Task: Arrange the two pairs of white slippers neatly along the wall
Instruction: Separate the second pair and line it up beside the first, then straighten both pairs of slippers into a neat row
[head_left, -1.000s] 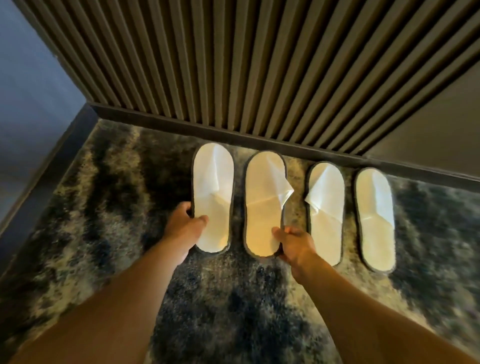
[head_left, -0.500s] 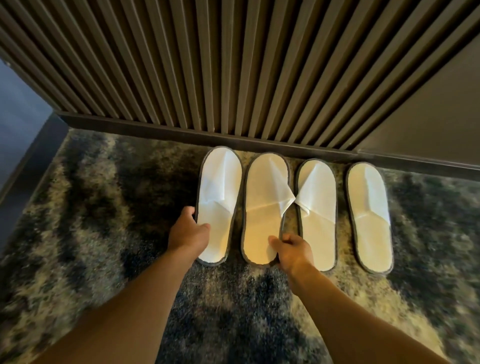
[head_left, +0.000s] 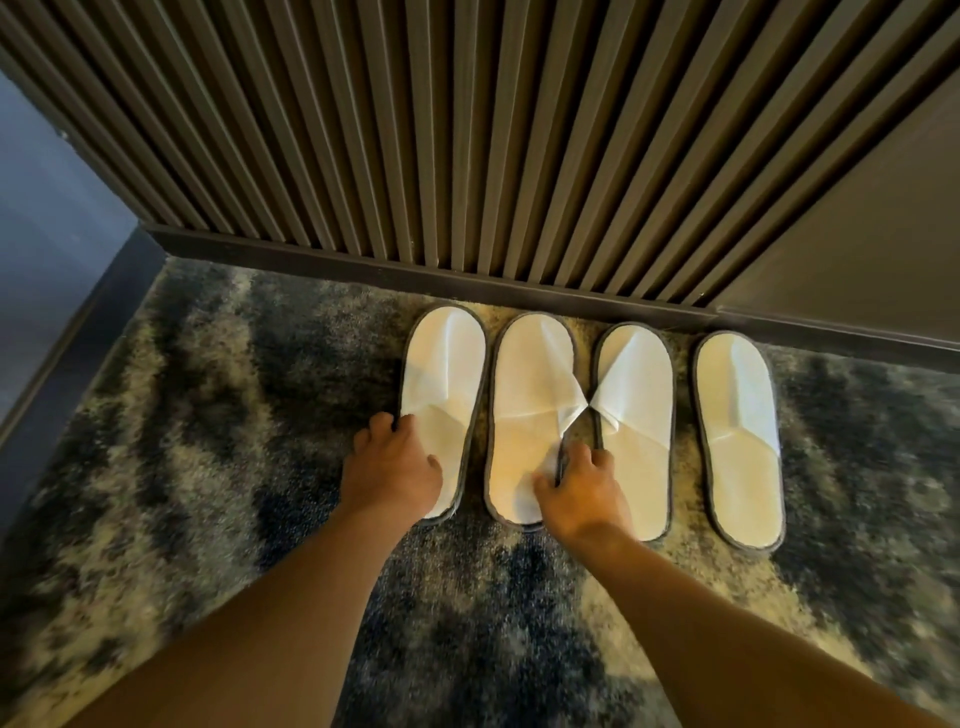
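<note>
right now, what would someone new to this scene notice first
Four white slippers lie in a row on the mottled carpet, toes toward the slatted wall: the leftmost slipper, the second slipper, the third slipper and the rightmost slipper, which sits slightly apart. The left hand rests on the leftmost slipper's heel end, and the right hand is at the heel ends of the second and third.

Hotel-like room, disposable white slippers (head_left: 524, 415), patterned carpet (head_left: 208, 441), slatted wall (head_left: 467, 130)
</note>
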